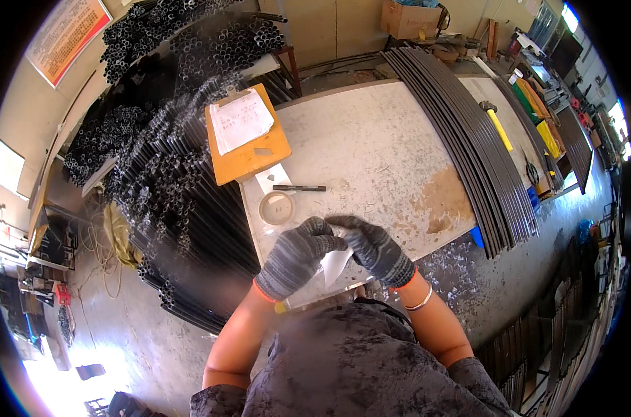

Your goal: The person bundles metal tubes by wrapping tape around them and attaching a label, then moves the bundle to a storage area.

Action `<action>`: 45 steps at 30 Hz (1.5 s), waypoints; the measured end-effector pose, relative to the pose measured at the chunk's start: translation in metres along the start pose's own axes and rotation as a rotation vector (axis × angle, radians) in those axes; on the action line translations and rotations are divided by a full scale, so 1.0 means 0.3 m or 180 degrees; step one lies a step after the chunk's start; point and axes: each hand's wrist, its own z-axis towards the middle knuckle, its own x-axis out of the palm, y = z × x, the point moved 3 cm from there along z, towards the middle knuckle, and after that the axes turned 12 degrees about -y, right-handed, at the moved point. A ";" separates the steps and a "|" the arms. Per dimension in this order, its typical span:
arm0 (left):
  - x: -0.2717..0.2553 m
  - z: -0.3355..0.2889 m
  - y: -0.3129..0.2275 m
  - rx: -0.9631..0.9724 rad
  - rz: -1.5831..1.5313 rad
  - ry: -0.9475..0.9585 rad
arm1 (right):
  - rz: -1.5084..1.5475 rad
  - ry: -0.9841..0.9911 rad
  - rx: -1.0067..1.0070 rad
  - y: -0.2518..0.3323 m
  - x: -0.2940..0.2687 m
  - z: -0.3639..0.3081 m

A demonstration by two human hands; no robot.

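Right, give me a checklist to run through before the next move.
1. White slip at the fingers: ok, between left hand and right hand.
2. Which hand grips it: cannot tell, fingers overlap.
3. Gloves on: ok, both hands.
4. Black pen within reach: looks ok, lying on the table just beyond the hands.
5. Clipboard wholly on the table: not ok, it juts past the left edge.

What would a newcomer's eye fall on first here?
Probably the huge heap of dark hollow tubes at the left. Then the orange clipboard on the table's far left corner. Near the table's closest edge, the gray-gloved left hand and right hand meet, a white sheet at their fingertips.
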 end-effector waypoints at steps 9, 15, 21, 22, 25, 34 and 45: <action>-0.224 -0.011 0.049 -0.1123 -0.0735 -0.1836 | -0.0777 0.0188 -0.0106 -0.039 -0.074 0.013; -0.335 -0.115 0.172 -0.0976 0.1017 -0.1722 | -0.1455 0.0012 -0.0681 -0.036 -0.140 0.042; -0.041 0.000 -0.055 0.0379 0.1068 0.0093 | -0.1700 0.0665 -0.1132 0.052 -0.026 0.058; -0.005 -0.001 -0.003 -0.0405 0.0484 0.0432 | -0.1727 0.0686 -0.1121 0.071 -0.015 0.061; 0.027 -0.026 0.044 -0.1334 -0.1003 0.0556 | -0.1717 0.0529 -0.1118 0.081 -0.011 0.066; 0.003 -0.053 0.104 -0.0989 -0.1010 0.0464 | 0.0584 -0.0069 0.0553 0.011 -0.010 0.060; -0.035 -0.052 0.050 -0.0568 0.0348 0.0016 | 0.0455 0.0362 0.1285 -0.008 0.002 0.082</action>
